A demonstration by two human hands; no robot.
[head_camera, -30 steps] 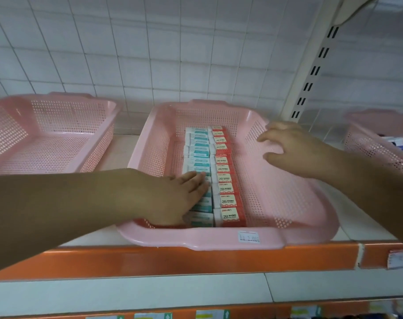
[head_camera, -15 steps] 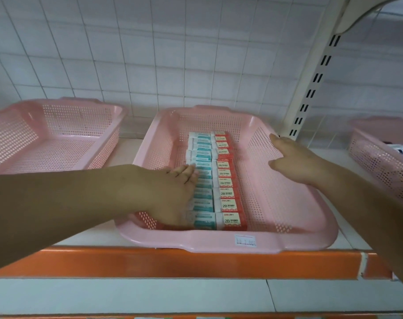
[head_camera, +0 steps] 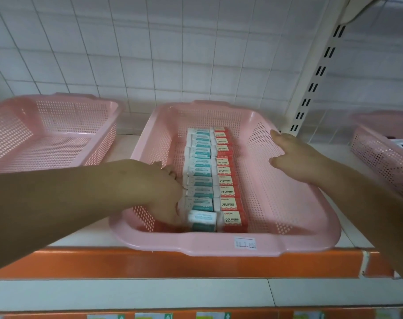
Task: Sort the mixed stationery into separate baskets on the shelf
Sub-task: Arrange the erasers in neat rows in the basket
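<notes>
Likely light, rigid eraser boxes (head_camera: 199, 178) inside basket (head_camera: 219, 247): pinch across long sides. Left hand (head_camera: 159, 189) curled against them, grip indiscernible; right hand (head_camera: 295, 157) relaxed, empty.

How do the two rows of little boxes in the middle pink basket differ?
The teal row, on the left, holds white-and-teal boxes; the red row, on the right, red ones with cream 2B labels. The left hand touches the teal row, not the red row. Both run front to back in the middle basket.
</notes>
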